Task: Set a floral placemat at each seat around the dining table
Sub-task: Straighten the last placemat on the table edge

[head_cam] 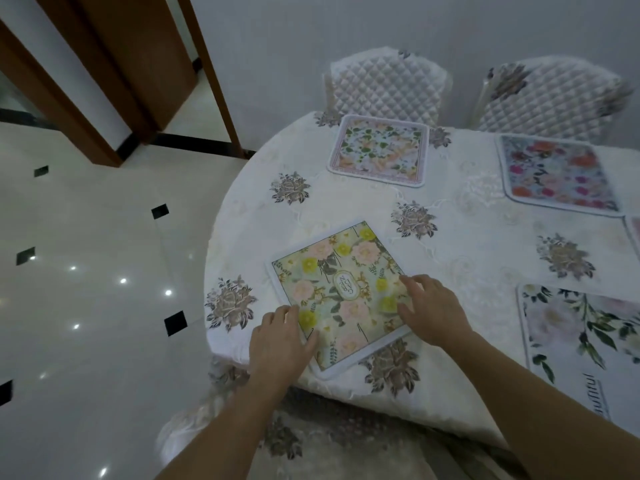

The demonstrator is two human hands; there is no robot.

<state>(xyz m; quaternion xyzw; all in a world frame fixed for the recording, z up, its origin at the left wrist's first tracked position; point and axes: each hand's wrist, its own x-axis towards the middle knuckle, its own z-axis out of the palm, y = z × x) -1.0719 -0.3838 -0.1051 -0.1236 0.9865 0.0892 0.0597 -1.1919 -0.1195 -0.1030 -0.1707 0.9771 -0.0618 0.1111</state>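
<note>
A placemat with yellow and pink flowers (341,289) lies skewed near the rounded end of the dining table (263,220). My left hand (280,337) rests flat on its near left corner, fingers spread. On its right edge my right hand (429,306) presses down with the fingers apart. Neither hand grips it. A green-leaf placemat (379,150) lies before the far left chair. A red and orange flowered placemat (559,173) lies before the far right chair. A white placemat with dark green leaves (581,334) lies at the near right.
Two quilted white chairs (386,84) (550,95) stand along the far side against the wall. A sliver of another mat (634,233) shows at the right edge. Glossy tiled floor (86,271) and a wooden door frame (104,81) lie to the left.
</note>
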